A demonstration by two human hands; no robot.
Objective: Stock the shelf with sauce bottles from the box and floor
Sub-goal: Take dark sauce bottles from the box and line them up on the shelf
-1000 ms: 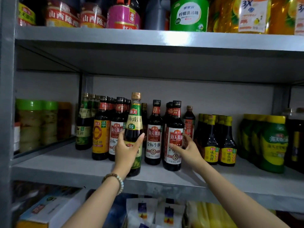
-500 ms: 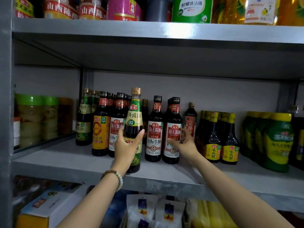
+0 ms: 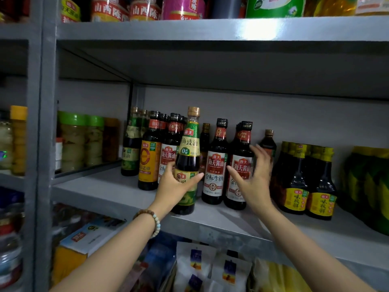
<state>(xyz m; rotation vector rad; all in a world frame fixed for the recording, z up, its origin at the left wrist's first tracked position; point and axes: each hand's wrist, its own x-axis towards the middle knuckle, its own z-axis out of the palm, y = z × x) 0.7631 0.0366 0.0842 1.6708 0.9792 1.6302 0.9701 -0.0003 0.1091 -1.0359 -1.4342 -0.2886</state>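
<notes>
A tall dark sauce bottle with a green label and gold cap (image 3: 188, 152) stands near the front edge of the grey middle shelf (image 3: 117, 192). My left hand (image 3: 175, 185) grips its lower body, thumb to the right. Just to its right stand two dark soy sauce bottles with red and white labels (image 3: 216, 165) (image 3: 240, 163). My right hand (image 3: 255, 175) is spread, fingers straight, over the right one, touching or nearly touching its side; the hand is blurred. More dark bottles (image 3: 151, 157) stand in rows behind and to the left.
Yellow-labelled small bottles (image 3: 303, 180) and green squeeze bottles (image 3: 368, 186) fill the shelf's right side. Green-lidded jars (image 3: 73, 142) stand at the left beyond a divider. The upper shelf (image 3: 210, 28) hangs close overhead. Boxes (image 3: 88, 237) and white packets (image 3: 195, 262) lie on the shelf below.
My right hand has lifted and opened wider beside the red-labelled bottle. My left hand keeps its grip on the green-labelled bottle, which stays near the shelf's front. My view has shifted right and upward.
</notes>
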